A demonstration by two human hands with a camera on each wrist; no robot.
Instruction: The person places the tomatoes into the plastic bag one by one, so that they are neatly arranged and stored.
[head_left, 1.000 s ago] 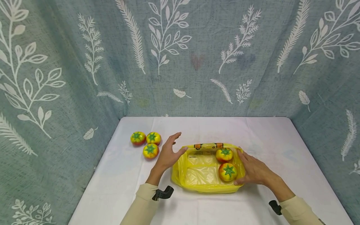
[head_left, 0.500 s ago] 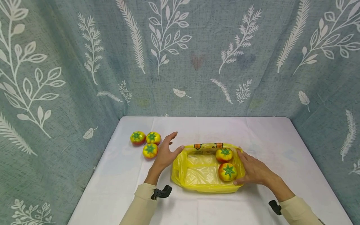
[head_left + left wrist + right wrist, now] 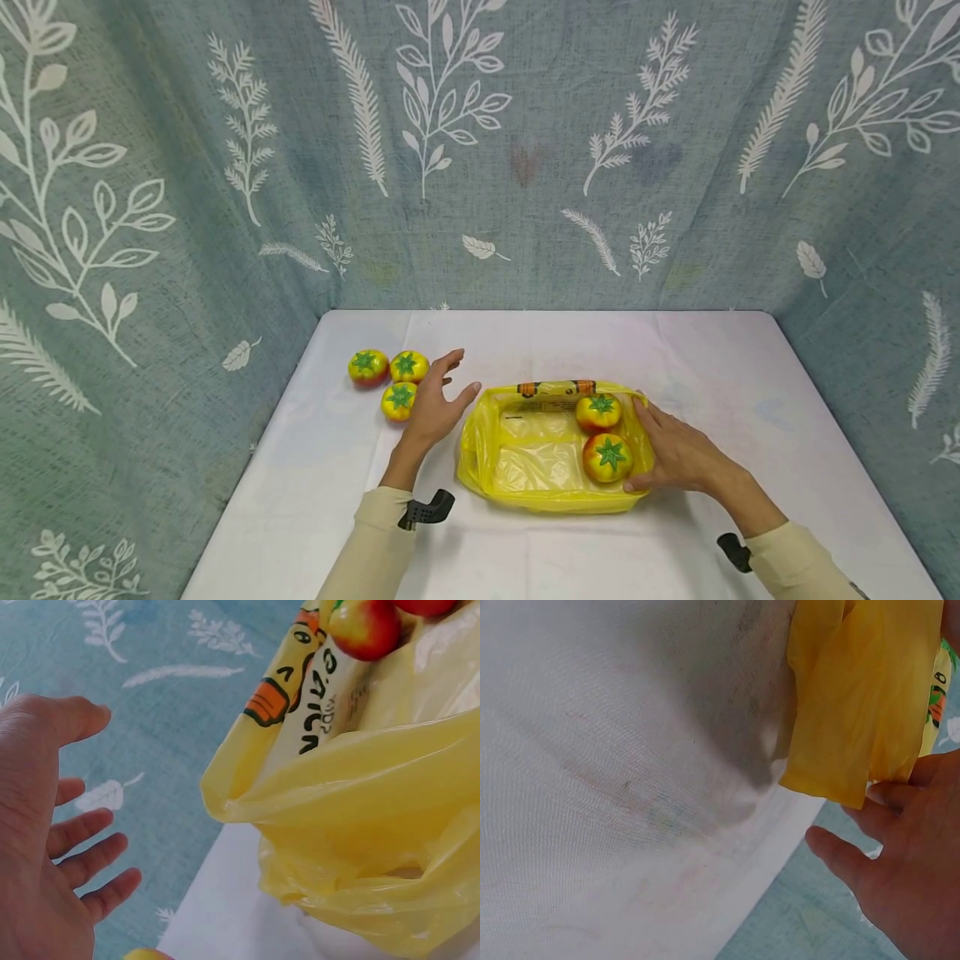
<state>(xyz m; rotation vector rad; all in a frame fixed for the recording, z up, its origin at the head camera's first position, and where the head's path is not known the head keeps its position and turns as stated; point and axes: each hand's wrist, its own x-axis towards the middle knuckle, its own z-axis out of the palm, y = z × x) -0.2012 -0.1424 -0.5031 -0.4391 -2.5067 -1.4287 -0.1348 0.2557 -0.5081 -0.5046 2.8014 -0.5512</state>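
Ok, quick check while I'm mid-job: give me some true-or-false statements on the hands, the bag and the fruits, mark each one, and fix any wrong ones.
1. The right hand touches the yellow bag. True.
2. Two fruits are inside the bag. True.
3. Those two sit at the bag's left end. False: they sit at its right end, near the right hand.
4. The left hand holds nothing. True.
5. Four are outside the bag. False: three fruits lie on the white surface.
6. The printed strip is on the bag's near rim. False: it runs along the far rim.
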